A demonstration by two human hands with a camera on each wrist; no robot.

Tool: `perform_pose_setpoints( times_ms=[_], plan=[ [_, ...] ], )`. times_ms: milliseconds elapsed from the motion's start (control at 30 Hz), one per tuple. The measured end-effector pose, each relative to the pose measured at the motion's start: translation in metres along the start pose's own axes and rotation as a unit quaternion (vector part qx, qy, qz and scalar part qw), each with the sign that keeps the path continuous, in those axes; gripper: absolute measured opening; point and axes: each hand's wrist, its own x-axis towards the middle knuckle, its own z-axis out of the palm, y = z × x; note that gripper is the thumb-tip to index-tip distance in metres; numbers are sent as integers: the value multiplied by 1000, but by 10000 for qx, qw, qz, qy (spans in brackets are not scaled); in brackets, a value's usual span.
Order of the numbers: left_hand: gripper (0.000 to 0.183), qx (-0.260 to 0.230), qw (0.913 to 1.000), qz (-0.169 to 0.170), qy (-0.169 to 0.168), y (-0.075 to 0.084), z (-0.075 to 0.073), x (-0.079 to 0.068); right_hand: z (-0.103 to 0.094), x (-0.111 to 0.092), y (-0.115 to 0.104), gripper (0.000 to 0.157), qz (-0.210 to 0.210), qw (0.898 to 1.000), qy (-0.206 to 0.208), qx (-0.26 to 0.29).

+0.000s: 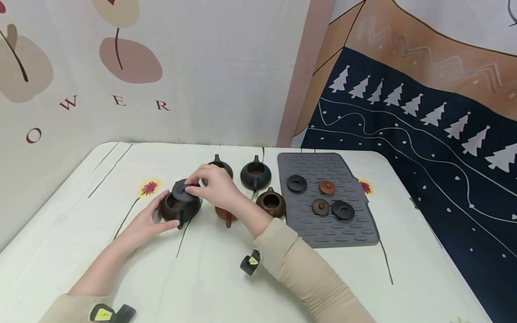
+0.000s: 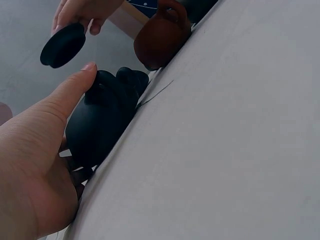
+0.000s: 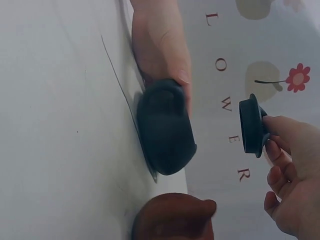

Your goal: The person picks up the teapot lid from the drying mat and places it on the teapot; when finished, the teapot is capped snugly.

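My left hand (image 1: 145, 225) holds a black teapot (image 1: 190, 211) on the white cloth, thumb near its handle and fingers round the far side. The pot's top opening shows. Above it, my right hand (image 1: 216, 185) pinches a black lid (image 1: 179, 192) by its knob. In the right wrist view the lid (image 3: 251, 127) hangs on its side, apart from the teapot (image 3: 167, 132). The left wrist view shows the lid's underside (image 2: 62, 46) past my thumb. A reddish-brown teapot (image 1: 226, 217) sits just right, partly hidden by my right hand.
Behind my right hand stands another black teapot (image 1: 218, 162), partly covered. A third black one (image 1: 256, 176) and a dark brown one (image 1: 278, 204) stand lidless to its right. The grey mat (image 1: 323, 235) carries black lids (image 1: 296, 183), a red lid (image 1: 327, 187) and a brown lid (image 1: 320, 207).
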Motion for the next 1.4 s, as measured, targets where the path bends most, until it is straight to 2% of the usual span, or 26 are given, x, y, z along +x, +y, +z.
perform_pose_setpoints(
  times_ms=[333, 733, 1400],
  plan=[
    [96, -265, 9995, 172, 26, -3, 1, -1, 23, 11, 3, 13, 104, 9997, -31, -241],
    [92, -325, 9987, 388, 52, -3, 2, 0, 38, 17, 8, 13, 215, 9983, -71, -530],
    [99, -119, 9999, 32, -16, -3, 0, 1, 54, 21, 15, 11, 262, 9941, -204, -1030]
  ],
)
